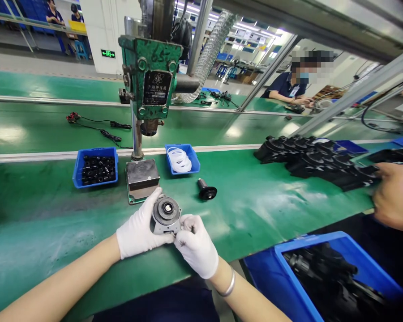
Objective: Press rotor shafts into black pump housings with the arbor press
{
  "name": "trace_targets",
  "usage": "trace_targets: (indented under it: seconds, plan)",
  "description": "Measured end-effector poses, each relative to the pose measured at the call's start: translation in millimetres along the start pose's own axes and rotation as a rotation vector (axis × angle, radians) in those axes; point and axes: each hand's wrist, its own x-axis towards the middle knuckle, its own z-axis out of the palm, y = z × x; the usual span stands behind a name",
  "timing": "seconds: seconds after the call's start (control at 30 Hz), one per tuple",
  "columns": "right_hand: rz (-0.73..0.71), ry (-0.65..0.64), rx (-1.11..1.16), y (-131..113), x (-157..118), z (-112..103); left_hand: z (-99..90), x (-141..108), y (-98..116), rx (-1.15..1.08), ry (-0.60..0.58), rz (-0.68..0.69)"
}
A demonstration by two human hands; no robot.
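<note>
My left hand (139,228), in a white glove, is wrapped round the left side of a grey and black motor housing (167,211) with a round stepped top. My right hand (196,243), also gloved, pinches at the housing's lower right corner; what lies between its fingertips is hidden. Just beyond the housing stands the steel block (143,174) of a green press (151,76), its ram hanging above. A black flanged shaft part (207,190) lies on the bench to the right of the housing.
A blue bin of small black parts (96,167) and one of white rings (182,159) flank the press. Black parts (309,156) are piled at right. A large blue crate (289,268) stands front right. Another person's hand (394,197) is near the right edge.
</note>
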Motion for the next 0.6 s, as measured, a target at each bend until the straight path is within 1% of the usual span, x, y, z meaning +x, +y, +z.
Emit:
trace_targets:
  seconds: [0.07,0.2,0.23,0.27,0.33,0.4,0.43,0.47,0.5,0.53,0.6]
  plan:
    - [0.063,-0.004,0.079,1,0,-6,-0.9,1,-2,-0.016,0.006,-0.001]
    - [0.249,0.12,0.321,8,16,-20,4.5,-2,-4,-0.058,0.015,0.027]
    - [0.299,0.125,0.386,10,22,-20,6.8,-2,-3,-0.088,0.016,0.028]
    - [0.342,0.099,0.458,10,29,-18,9.3,-1,-2,-0.135,0.018,0.022]
    - [0.404,-0.021,0.588,9,42,-11,13.8,1,2,-0.259,0.03,0.0]
    - [0.439,-0.106,0.638,5,49,-4,16.9,4,6,-0.374,0.046,-0.018]
    - [0.453,-0.116,0.624,4,50,-3,17.5,4,8,-0.413,0.05,-0.024]
    - [0.467,-0.089,0.598,4,49,-4,17.6,5,9,-0.433,0.05,-0.028]
    - [0.481,-0.014,0.586,4,46,-8,17.2,4,9,-0.439,0.046,-0.033]
    - [0.501,0.094,0.614,6,43,-13,16.5,3,9,-0.434,0.042,-0.04]
    - [0.554,0.345,0.749,10,36,-26,15.3,1,8,-0.412,0.039,-0.056]
